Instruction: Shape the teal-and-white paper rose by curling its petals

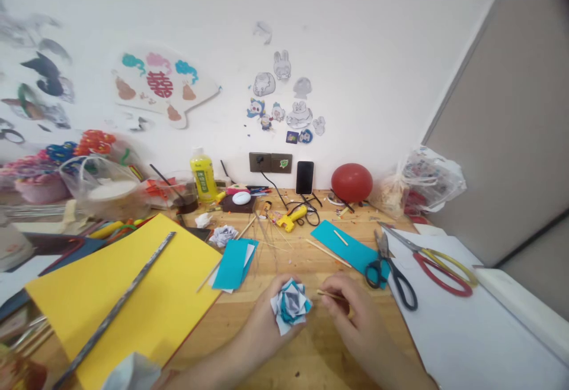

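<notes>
My left hand [264, 313] is closed around the base of a paper flower [291, 304] with white and teal folded petals, its open side facing up. Just to the right, my right hand [353, 313] pinches a thin wooden stick [331, 295], whose tip points left at the flower and appears apart from it. Beyond the left hand lie teal paper pieces [231, 265] with white edges. A white paper flower [223, 235] sits behind them.
Yellow paper [155, 277] bearing a long dark strip [120, 307] covers the left side. Black-handled scissors [391, 271] and red-and-yellow-handled scissors [440, 262] lie right, near white sheets [471, 325]. A yellow glue gun [292, 218], bottle [204, 176] and red balloon [352, 182] stand farther back.
</notes>
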